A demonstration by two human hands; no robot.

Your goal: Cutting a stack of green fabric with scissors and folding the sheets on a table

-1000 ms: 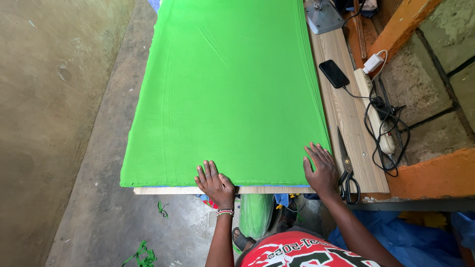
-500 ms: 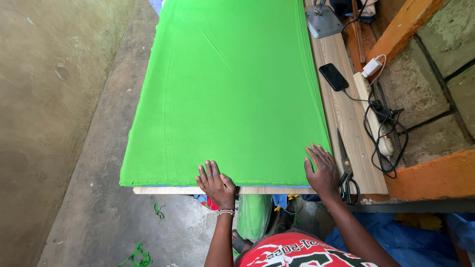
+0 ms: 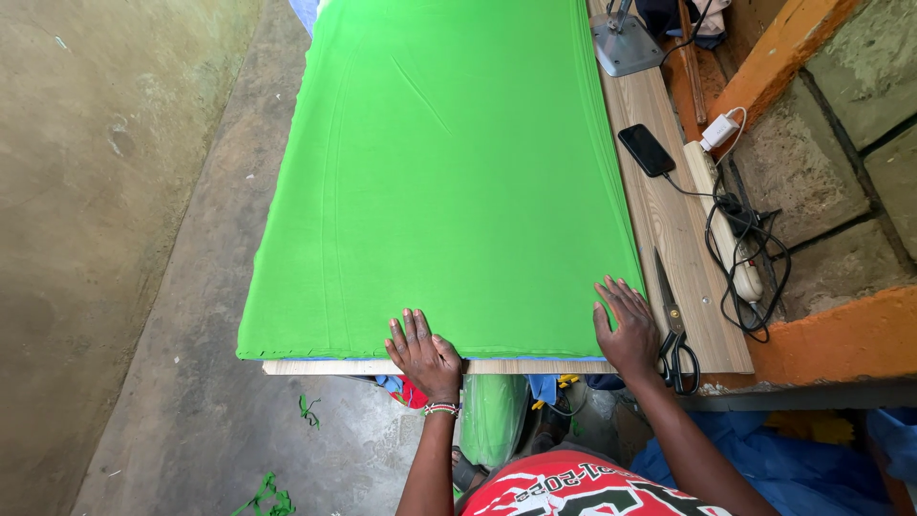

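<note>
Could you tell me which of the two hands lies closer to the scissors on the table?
The right hand, flat on the near right corner of the green cloth, lies right beside the scissors; the left hand rests further along the near edge.

Head view, steeply down over table (image 3: 669,229)

The person wears a red short-sleeved shirt with bold black-and-white printed lettering across the chest. Both forearms are bare. The left hand (image 3: 425,355) carries a thin beaded bracelet in red, white and dark beads at the wrist; the right hand (image 3: 630,330) wears nothing.
</note>
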